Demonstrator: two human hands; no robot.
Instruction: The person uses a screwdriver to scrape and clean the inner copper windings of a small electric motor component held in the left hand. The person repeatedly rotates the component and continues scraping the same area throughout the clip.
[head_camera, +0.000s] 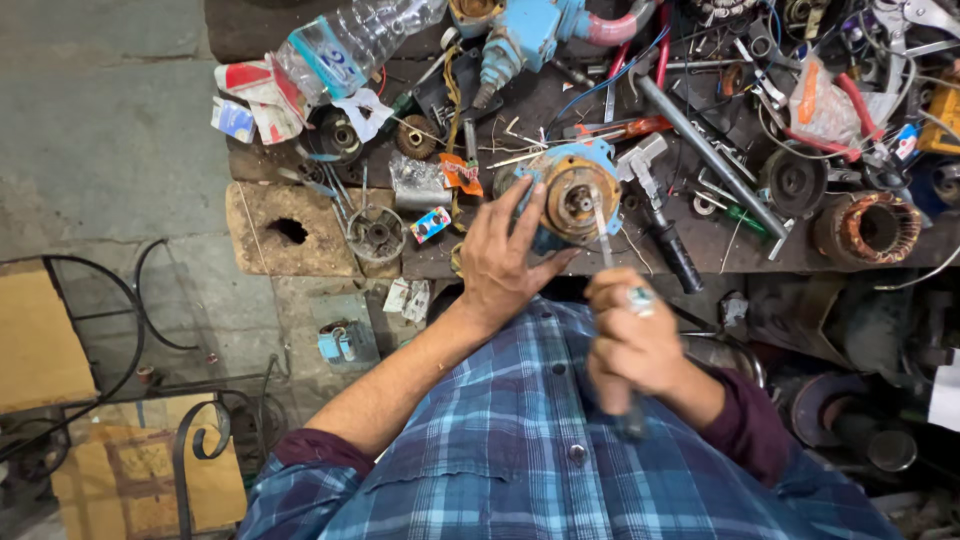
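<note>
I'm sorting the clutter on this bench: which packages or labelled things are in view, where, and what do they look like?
Plastic bottle: bench's far left, lying down, clear with a blue and white label.
Crumpled wrapper: beside the bottle, red and white.
Small carton: left of the left hand, flat, multicoloured.
No screens or signs.

Round blue-cased motor (572, 195) with rusty face, tilted at workbench edge; thin screwdriver (602, 232) against it.

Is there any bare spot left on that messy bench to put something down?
Hardly. The nearest free patch is the worn wooden block with a hole, at the bench's left front, left of the round bearing cap. A narrow dark strip shows between the screwdriver handle and the copper-wound stator. Around the left hand, blue motor and right hand, parts crowd everything.
</note>
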